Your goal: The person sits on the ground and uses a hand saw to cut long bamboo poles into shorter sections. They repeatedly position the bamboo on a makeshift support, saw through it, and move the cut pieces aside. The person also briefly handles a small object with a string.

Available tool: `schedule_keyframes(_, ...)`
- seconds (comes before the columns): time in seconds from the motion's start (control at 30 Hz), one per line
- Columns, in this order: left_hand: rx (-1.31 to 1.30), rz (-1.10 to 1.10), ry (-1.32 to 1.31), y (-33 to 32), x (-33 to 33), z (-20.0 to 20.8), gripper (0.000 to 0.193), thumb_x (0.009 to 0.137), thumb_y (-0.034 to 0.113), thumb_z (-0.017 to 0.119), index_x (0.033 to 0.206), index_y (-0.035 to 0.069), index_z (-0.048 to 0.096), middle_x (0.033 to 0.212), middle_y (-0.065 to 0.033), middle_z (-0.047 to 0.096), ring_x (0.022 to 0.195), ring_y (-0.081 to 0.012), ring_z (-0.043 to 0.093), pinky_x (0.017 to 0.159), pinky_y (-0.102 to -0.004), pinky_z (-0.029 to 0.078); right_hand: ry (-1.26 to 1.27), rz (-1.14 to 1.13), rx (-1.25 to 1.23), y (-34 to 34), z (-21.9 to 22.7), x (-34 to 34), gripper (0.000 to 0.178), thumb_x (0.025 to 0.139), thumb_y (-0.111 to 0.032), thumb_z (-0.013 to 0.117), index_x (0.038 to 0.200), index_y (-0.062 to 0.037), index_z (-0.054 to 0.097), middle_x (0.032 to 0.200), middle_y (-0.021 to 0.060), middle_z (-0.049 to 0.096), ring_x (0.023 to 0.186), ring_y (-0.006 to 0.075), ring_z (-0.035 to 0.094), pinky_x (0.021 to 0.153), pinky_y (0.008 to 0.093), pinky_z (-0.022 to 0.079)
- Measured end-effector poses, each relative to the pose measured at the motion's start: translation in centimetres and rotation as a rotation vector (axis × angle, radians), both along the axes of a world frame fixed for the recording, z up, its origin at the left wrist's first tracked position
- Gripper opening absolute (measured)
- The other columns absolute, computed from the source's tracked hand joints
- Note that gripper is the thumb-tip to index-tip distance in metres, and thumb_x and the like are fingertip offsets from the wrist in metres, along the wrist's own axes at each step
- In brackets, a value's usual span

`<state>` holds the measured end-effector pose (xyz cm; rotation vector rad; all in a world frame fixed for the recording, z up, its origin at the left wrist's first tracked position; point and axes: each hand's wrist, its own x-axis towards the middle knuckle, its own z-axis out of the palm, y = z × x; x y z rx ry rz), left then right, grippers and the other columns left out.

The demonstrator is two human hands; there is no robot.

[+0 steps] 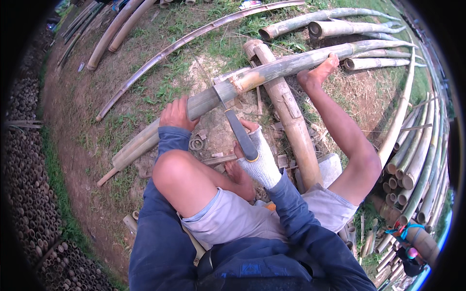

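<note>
A long bamboo pole (276, 69) slants from upper right to lower left and lies across a thick bamboo support (286, 106). My bare left hand (177, 114) is wrapped over a grey split bamboo length (141, 144) at the pole's near-left end, with a thin stick jutting from its tip. My right hand (257, 157), in a white knit glove, is round the dark handle of a narrow-bladed hand saw (241, 136). The blade touches the bamboo to the right of my left hand; its teeth cannot be made out. My bare right foot (318, 72) rests against the pole.
A long split bamboo strip (160, 57) curves over the ground beyond. More poles (335, 29) lie at the far right, with a stack (412, 165) on the right. Many cut bamboo tubes (34, 194) are piled at the left. Offcuts (196, 144) lie under the pole.
</note>
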<state>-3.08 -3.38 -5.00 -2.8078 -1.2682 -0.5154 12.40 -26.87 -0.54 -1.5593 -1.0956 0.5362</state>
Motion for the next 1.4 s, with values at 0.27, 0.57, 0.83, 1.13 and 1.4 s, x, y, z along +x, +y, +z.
schedule_keyframes(0.27,0.171,-0.002,-0.088,-1.9,0.0,-1.1,0.081,0.056,0.030,0.099,0.128,0.015,0.066,0.113,-0.0042,0.070,0.098,-0.0277,0.067,0.085,-0.0412,0.054,0.015,0.002,0.011,-3.0,-5.1,-0.7,0.070,0.085,-0.001,0.070,0.151,-0.0034,0.047,0.125,0.0119,0.060,0.086,0.0164,0.055,0.085,0.0304,0.050)
schedule_keyframes(0.57,0.190,0.018,-0.102,-1.2,1.4,-0.9,0.081,0.052,0.023,0.099,0.127,0.015,0.068,0.114,-0.0056,0.071,0.100,-0.0287,0.068,0.089,-0.0413,0.054,-0.009,0.011,0.008,-2.1,-5.8,0.6,0.069,0.085,-0.004,0.073,0.149,-0.0035,0.049,0.119,0.0109,0.059,0.089,0.0188,0.055,0.087,0.0323,0.050)
schedule_keyframes(0.83,0.192,0.003,-0.065,-1.4,1.2,-0.5,0.076,0.057,0.030,0.099,0.125,0.016,0.067,0.106,-0.0061,0.067,0.095,-0.0282,0.067,0.087,-0.0418,0.054,0.152,0.019,-0.001,-2.3,-5.5,0.3,0.071,0.086,-0.005,0.075,0.151,-0.0064,0.048,0.117,0.0108,0.059,0.090,0.0177,0.056,0.087,0.0337,0.052)
schedule_keyframes(1.13,0.037,0.057,0.008,-0.5,1.4,0.5,0.079,0.061,0.036,0.098,0.130,0.018,0.064,0.110,-0.0082,0.070,0.101,-0.0311,0.070,0.089,-0.0445,0.057,0.039,0.008,0.001,-0.4,-0.9,0.6,0.060,0.091,-0.004,0.068,0.148,-0.0013,0.049,0.128,0.0138,0.061,0.093,0.0187,0.059,0.088,0.0333,0.052)
schedule_keyframes(1.4,-0.088,0.040,0.088,1.7,1.6,1.3,0.077,0.066,0.044,0.096,0.130,0.017,0.063,0.112,-0.0103,0.073,0.103,-0.0324,0.074,0.090,-0.0470,0.060,0.032,-0.013,0.058,1.2,-1.1,0.5,0.058,0.093,-0.002,0.066,0.149,-0.0014,0.049,0.128,0.0125,0.061,0.091,0.0163,0.059,0.088,0.0316,0.052)
